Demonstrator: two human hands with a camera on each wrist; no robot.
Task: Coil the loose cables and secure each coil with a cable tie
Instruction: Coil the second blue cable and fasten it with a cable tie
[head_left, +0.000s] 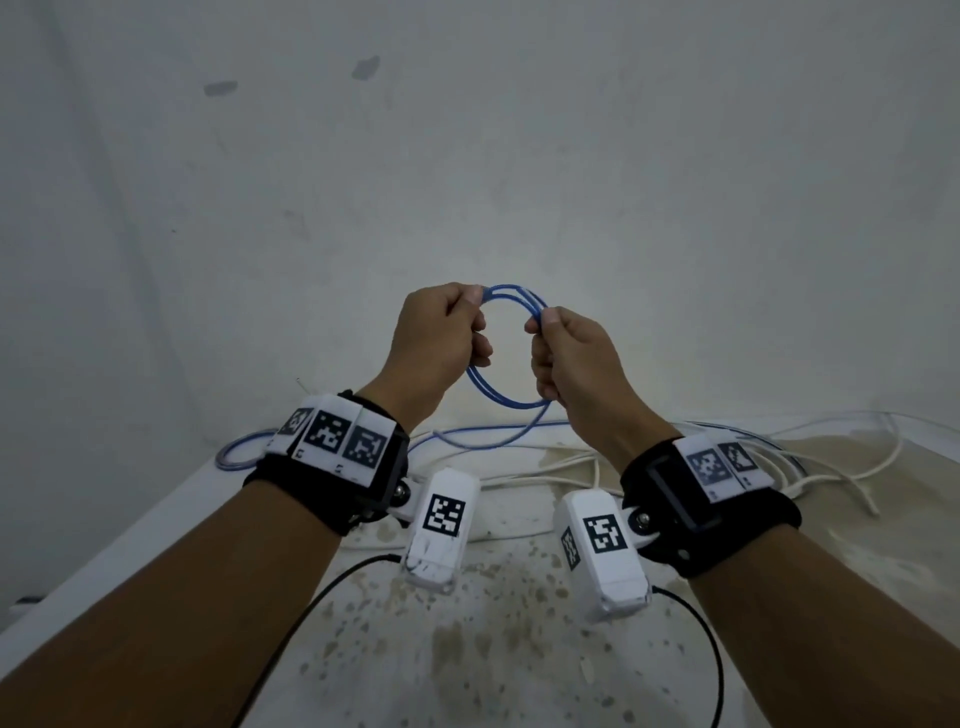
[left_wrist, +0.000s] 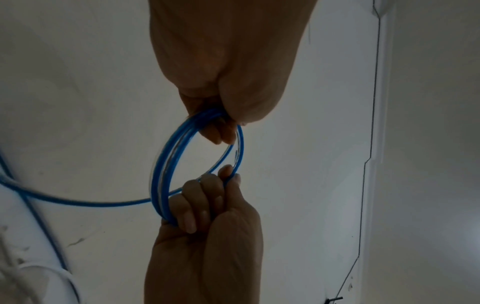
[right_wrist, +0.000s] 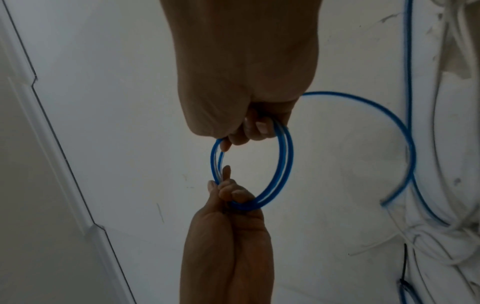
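Note:
Both hands are raised in front of the wall and hold a small coil of blue cable with two or three turns. My left hand grips its left side, thumb on top. My right hand grips the right side. In the left wrist view the left hand holds the top of the coil and the right hand the bottom. The right wrist view shows the right hand above, the left hand below, and the coil between them. The loose blue tail drops to the table.
A tangle of white cables lies on the stained white table at the right. More blue cable loops at the far left. The table's left edge runs diagonally. A thin black strip lies among the white cables.

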